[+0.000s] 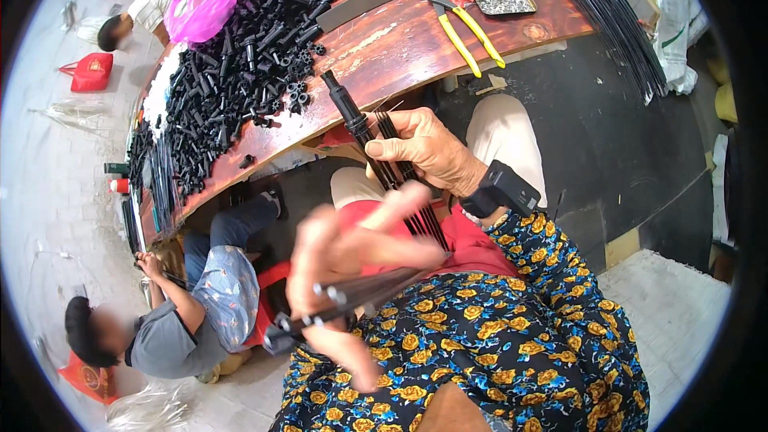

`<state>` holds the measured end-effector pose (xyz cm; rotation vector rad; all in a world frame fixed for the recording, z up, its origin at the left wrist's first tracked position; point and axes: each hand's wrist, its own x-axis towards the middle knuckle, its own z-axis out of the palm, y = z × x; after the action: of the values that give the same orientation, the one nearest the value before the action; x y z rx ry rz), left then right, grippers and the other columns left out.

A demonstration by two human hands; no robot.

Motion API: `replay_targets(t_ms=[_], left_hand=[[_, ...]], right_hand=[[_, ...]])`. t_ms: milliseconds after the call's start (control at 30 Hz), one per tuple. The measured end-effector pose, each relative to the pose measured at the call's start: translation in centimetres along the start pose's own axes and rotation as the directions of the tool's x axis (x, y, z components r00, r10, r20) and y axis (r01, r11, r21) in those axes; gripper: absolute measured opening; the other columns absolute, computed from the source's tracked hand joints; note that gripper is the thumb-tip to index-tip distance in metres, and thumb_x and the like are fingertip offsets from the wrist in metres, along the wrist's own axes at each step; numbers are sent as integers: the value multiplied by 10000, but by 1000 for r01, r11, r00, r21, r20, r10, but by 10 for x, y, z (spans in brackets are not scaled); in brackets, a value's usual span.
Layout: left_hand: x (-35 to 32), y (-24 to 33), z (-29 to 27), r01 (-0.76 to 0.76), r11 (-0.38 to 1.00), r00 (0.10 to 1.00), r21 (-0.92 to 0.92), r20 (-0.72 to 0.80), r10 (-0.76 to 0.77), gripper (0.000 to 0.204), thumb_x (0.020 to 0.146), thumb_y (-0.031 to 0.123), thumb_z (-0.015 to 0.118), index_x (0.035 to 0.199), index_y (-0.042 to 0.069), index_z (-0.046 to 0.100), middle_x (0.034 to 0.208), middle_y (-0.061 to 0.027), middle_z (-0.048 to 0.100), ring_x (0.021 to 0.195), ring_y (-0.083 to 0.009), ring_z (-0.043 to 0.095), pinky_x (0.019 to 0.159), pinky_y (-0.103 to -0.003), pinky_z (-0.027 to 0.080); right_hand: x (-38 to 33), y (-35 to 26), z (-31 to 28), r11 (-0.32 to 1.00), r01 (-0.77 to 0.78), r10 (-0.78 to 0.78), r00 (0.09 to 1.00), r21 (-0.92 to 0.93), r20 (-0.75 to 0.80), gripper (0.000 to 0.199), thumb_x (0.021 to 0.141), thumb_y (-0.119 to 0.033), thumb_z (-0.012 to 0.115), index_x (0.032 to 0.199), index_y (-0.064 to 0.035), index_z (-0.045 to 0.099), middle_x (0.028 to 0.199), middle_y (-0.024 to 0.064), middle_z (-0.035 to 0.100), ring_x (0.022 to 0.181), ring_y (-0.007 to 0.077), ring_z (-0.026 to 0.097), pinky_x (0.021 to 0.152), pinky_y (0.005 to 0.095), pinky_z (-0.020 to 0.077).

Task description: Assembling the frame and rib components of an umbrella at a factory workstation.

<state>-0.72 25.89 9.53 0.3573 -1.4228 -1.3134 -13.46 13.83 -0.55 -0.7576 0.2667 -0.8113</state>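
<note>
My right hand (436,148), with a black strap and box at its wrist, is closed. Its thumb and fingers pinch a black stepped plastic tube (346,104), which looks like an umbrella runner, together with thin black ribs (428,224) hanging down towards my lap. My left hand (352,248) is blurred and close in front, its fingers partly spread and partly curled. A bundle of thin black rods with silvery ends (360,292) lies across it, seemingly gripped between the fingers. One left fingertip overlaps the hanging ribs; whether it touches them I cannot tell.
On the reddish wooden table (384,64) lie a heap of black plastic tubes (264,40), yellow-handled pliers (468,32), a grey strip (366,3), a tray of small metal pieces (512,10) and long black rods (596,12). A person in grey (180,332) sits at left.
</note>
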Motion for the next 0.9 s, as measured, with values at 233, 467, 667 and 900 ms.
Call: replay_targets(t_ms=[233,467,667,900], left_hand=[[17,-26,-17,348,856,623,383,-777,94,185,813,-16,706,987,-45,649,833,-42,648,718,-90,597,715,-255,505],[24,-42,-41,301,766,547,568,-761,348,197,854,26,706,1030,-59,679,881,-46,678,748,-75,605,664,-213,480],[23,-37,-34,360,785,474,504,-823,312,151,863,36,705,985,-52,694,849,-37,680,731,-76,609,656,-214,491],[23,-35,-36,290,857,455,426,-849,268,121,872,29,690,969,-44,685,861,-51,681,730,-89,618,660,-221,499]], right_hand=[[14,-3,13,963,113,-121,992,-247,-19,176,878,-94,688,1043,-33,698,853,-38,656,737,18,556,622,188,466],[26,5,48,932,265,-255,964,-246,71,167,876,-64,689,1026,8,680,838,-20,665,765,27,566,658,207,498],[22,6,55,919,265,-256,964,-291,71,209,858,5,647,1064,8,680,910,1,685,816,43,575,710,229,499],[16,3,61,934,274,-268,962,-230,58,304,846,-28,684,1147,8,650,937,29,697,837,54,594,734,236,511]])
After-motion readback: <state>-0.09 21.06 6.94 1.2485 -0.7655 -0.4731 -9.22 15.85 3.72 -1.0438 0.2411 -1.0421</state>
